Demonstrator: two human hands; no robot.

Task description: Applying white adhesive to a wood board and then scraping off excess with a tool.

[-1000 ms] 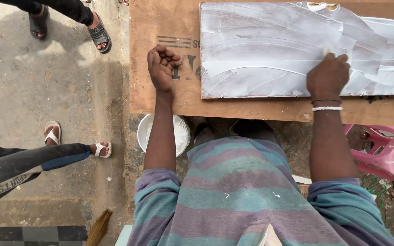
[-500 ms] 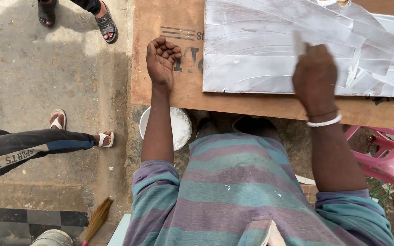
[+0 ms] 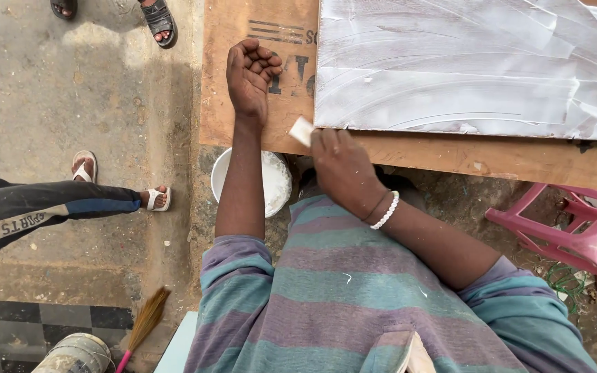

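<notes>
Board coated white; your scraper sits at its near-left corner.

The board (image 3: pixel 257 103) is wide and stiff, with bare wood along its left side and near edge; the white panel (image 3: pixel 471 69) looks wet, so likely smeary. The bucket (image 3: pixel 271 183) sits under the near edge, the pink stool (image 3: pixel 575 228) off the near-right. Your left hand (image 3: pixel 250 76) rests on bare wood, fingers curled loosely, gripping nothing. Your right hand (image 3: pixel 343 166) pinches the scraper (image 3: pixel 302 130): thin, light, probably slick; hold it by the back edge. Open room lies leftward.
</notes>
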